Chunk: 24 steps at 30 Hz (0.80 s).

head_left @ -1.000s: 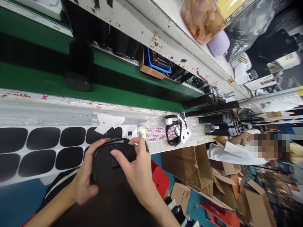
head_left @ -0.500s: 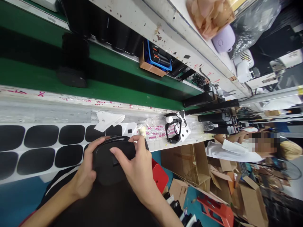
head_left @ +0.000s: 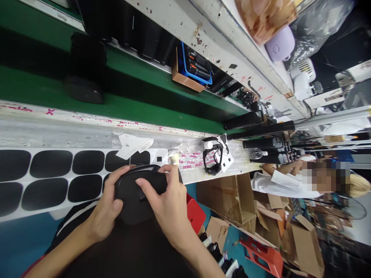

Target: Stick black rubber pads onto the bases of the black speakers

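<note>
A blue tray (head_left: 197, 75) held black orange-banded sticks (head_left: 195, 65), my left hand (head_left: 101, 210) curled around a black padded case (head_left: 136, 197), my right hand (head_left: 168, 208) gripping its other side.

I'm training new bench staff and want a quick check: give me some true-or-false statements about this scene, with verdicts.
1. The left hand and right hand both grip a black soft case. True.
2. The right hand rests on a blue tray. False: that tray sits in a cardboard box beyond the green belt, away from both hands.
3. The case is held above a sheet of black rounded pads. True.
4. A black strap loop lies on a red stool. False: it lies on clear plastic printed in pink.
</note>
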### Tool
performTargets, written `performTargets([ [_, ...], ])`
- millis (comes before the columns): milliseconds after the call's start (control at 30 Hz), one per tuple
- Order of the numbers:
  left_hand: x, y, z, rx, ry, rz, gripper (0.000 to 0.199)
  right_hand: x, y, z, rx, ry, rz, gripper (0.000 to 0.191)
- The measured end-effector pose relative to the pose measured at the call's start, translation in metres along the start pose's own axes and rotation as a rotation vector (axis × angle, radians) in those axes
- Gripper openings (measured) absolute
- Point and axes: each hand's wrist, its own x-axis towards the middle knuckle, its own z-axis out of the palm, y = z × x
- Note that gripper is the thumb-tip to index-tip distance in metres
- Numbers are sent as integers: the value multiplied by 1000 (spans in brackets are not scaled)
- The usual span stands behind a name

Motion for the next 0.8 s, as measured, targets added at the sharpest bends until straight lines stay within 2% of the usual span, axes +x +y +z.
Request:
performTargets([
  [167,1,8,3,2,13,-70,54,0,1,2,-41,16,-28,38],
  [333,2,14,1,17,-20,-94,55,1,4,5,-106,56,-118,38],
  [467,1,20,-5,96,-103,-38,72,1,3,5,-165,89,-202,35],
  [567,1,18,-10,181,-155,7,75,1,3,4,-164,97,-246,33],
  [633,2,13,-11,189,-166,26,81,1,2,3,-164,112,-285,33],
  [733,3,3,-12,193,-162,52,107,0,2,0,-167,146,-368,31],
  [800,5,-6,-14,212,-165,91,114,-3,1,-4,-155,156,-438,27],
])
